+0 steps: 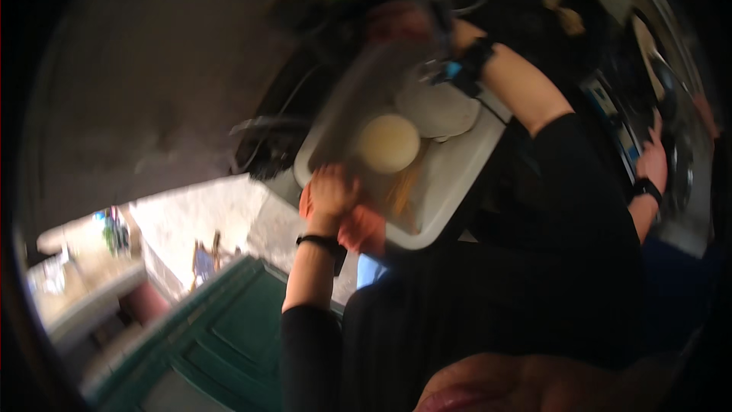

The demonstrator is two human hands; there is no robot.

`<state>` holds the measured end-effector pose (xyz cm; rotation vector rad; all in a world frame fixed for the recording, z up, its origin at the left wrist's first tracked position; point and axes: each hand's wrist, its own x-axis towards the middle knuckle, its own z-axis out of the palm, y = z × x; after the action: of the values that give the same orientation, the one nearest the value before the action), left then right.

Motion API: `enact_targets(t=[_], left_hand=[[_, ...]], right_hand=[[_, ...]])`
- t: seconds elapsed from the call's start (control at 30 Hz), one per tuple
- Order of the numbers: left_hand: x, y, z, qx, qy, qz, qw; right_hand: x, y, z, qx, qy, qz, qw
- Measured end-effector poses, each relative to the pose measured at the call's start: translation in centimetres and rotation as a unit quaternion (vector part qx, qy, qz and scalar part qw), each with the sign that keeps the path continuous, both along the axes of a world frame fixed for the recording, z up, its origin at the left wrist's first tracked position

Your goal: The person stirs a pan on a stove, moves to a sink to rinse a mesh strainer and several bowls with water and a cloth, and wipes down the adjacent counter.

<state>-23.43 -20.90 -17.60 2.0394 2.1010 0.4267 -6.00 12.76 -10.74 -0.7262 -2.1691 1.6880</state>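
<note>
A pale rectangular tray (452, 214) with raised sides lies tilted between my two hands. My left hand (333, 191) grips its near left corner through an orange-red cloth (361, 230). At the far end, my right hand (464, 35) is blurred and mostly hidden, with a dark reddish cloth (400, 20) beside it; its grip is unclear. Inside the tray are a round pale-yellow item (390, 143), a larger whitish rounded item (443, 107) touching or close to it, and a patch of thin orange streaks (405, 186). Black bands circle both my wrists.
Another person's hand (653, 166) with a black wristband reaches in at the right, near a dark pan (646, 46). A dark surface fills the upper left. Below it are a green panelled surface (234, 335) and a brightly lit area. Dark, blurred equipment lies beyond the tray.
</note>
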Motion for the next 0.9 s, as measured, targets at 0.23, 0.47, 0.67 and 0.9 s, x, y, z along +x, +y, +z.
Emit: enact_targets(t=[0.23, 0.47, 0.67, 0.9], left_hand=[[-0.3, -1.8, 0.2, 0.038, -0.028, 0.047, 0.998], [-2.6, -2.6, -2.7, 0.014, -0.034, 0.028, 0.999], [-2.2, -8.9, -0.8, 0.085, 0.054, 0.110, 0.989], [-7.1, -10.1, 4.2, -0.034, -0.637, 0.061, 0.768]], right_hand=[[6.1, -8.6, -2.2, -0.035, -0.079, -0.251, 0.964], [6.3, -28.1, -1.1, -0.089, -0.052, -0.276, 0.956], [1.3, -38.1, -1.1, -0.067, -0.058, -0.195, 0.977], [-0.3, -43.4, 0.6, -0.068, -0.079, -0.170, 0.980]])
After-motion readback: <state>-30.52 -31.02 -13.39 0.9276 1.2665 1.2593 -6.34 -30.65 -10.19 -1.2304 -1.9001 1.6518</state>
